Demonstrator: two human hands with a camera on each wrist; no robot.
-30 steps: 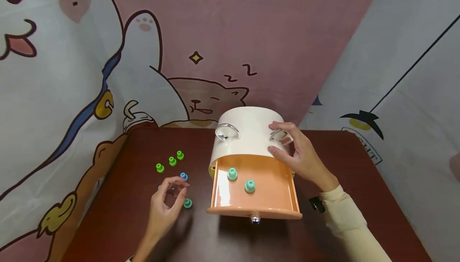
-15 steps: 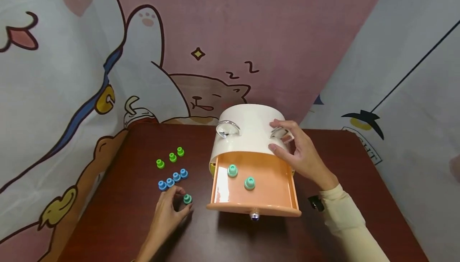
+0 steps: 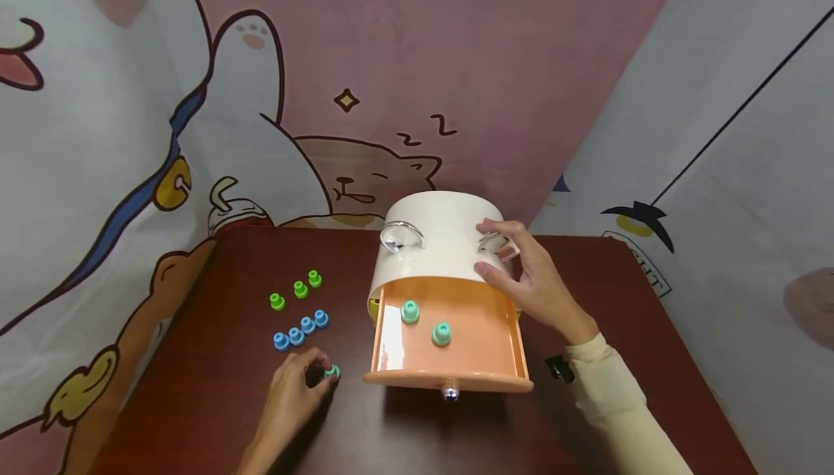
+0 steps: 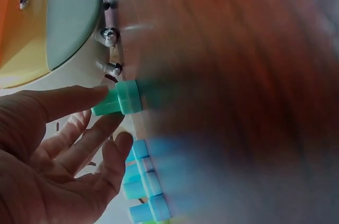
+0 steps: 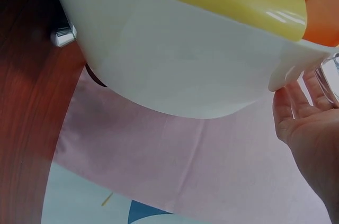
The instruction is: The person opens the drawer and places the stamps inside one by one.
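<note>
In the head view, my left hand (image 3: pixel 289 395) pinches a small teal peg (image 3: pixel 333 371) at the table's left front. The left wrist view shows the thumb on the narrow end of this peg (image 4: pixel 130 97) and a fingertip below it, its wide base by the tabletop. My right hand (image 3: pixel 537 283) rests on the right of a white rounded cabinet (image 3: pixel 446 232), thumb and forefinger spread either side of a silver loop (image 3: pixel 495 242). An orange drawer (image 3: pixel 482 341) is pulled out, with two teal pegs (image 3: pixel 410 311) standing in it.
Several blue pegs (image 3: pixel 308 326) stand in a slanting row beyond my left hand, with green pegs (image 3: pixel 300 289) farther back. A small black object (image 3: pixel 559 369) lies by the right sleeve. A printed cloth (image 3: pixel 521 62) hangs behind the table (image 3: pixel 586 265).
My left hand has come down and forward from over the blue pegs to the teal peg and taken it between thumb and fingers. My right hand stays on the cabinet.
</note>
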